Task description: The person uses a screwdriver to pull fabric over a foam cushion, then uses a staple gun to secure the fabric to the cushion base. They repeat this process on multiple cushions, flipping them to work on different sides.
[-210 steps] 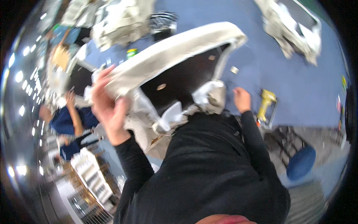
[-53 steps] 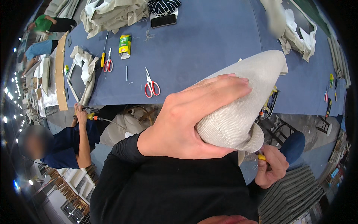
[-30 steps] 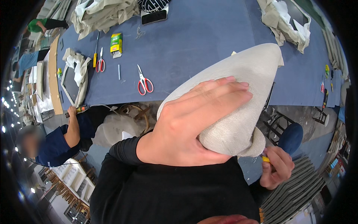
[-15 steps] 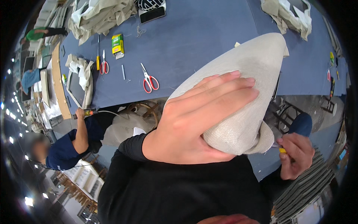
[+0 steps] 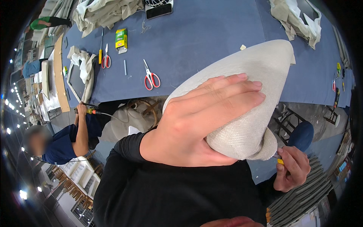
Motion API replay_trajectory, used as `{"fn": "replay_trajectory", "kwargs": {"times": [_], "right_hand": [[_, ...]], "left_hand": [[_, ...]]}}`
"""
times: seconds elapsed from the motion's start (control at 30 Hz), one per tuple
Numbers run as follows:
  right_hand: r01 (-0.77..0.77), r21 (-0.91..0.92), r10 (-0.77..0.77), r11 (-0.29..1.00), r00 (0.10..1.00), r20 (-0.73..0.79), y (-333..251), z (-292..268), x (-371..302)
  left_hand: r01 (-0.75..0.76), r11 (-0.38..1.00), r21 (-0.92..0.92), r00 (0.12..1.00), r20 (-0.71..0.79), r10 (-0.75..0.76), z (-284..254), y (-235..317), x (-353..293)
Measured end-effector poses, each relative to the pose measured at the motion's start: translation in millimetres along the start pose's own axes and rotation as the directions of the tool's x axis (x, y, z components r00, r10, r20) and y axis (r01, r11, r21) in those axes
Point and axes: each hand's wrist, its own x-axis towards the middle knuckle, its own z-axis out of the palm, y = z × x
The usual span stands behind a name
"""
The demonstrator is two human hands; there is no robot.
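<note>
Working at a loose corner of the cover seems to be the step in hand. A beige padded piece (image 5: 261, 64) is held in front of the black-clad torso, where the near edge of the bench (image 5: 196, 38) is overlapped by it; whether any of its weight is borne there cannot be told. Its fabric face is turned up toward the head, and its underside is hidden.

The left hand (image 5: 200, 117) is laid across the near part of the piece, fingers extended and close together, thumb tucked round the near edge, so that the piece is gripped from above. The right hand (image 5: 293, 168) is closed in a pinch on a small tool with a yellow part (image 5: 280, 161), which is brought up to the edge of a curled fabric flap (image 5: 269, 147). Whether its tip is set into the cloth cannot be made out.

The next move, it is judged, calls for the piece to be braced firmly by the left hand while the tool is worked at the flap under light control.

The visible long axis is slanted from lower left to upper right; the rounded far tip is pointed toward the bench's far right, and the flapped corner is aimed at the right hand.
</note>
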Motion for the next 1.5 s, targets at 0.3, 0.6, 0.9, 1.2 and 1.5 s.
{"fn": "replay_trajectory", "kwargs": {"times": [0.3, 0.6, 0.9, 1.2, 1.5], "right_hand": [[0.112, -0.091, -0.101, 0.99, 0.988, 0.119, -7.7, -16.4, 17.0], [0.142, 0.184, -0.172, 0.973, 0.973, 0.156, 42.2, -6.9, 19.2], [-0.16, 0.839, 0.354, 0.521, 0.934, -0.042, 175.0, 17.9, -50.6], [-0.027, 0.864, 0.516, 0.502, 0.812, -0.274, 114.6, 115.7, 54.4], [0.094, 0.89, 0.503, 0.446, 0.796, -0.337, 120.2, 127.3, 68.9]], "left_hand": [[-0.014, 0.999, 0.052, 1.0, -0.014, 0.015, 8.4, 4.2, -3.1], [-0.023, 1.0, -0.008, 0.999, 0.041, 0.024, 5.1, 2.8, -8.9], [-0.121, 0.965, -0.233, 0.978, 0.137, 0.155, -14.2, -22.1, 0.0], [-0.3, 0.844, -0.445, 0.83, 0.315, 0.461, -9.8, -57.3, 44.2], [-0.234, 0.948, -0.216, 0.888, 0.349, 0.299, -24.1, -52.6, 45.9]]}}
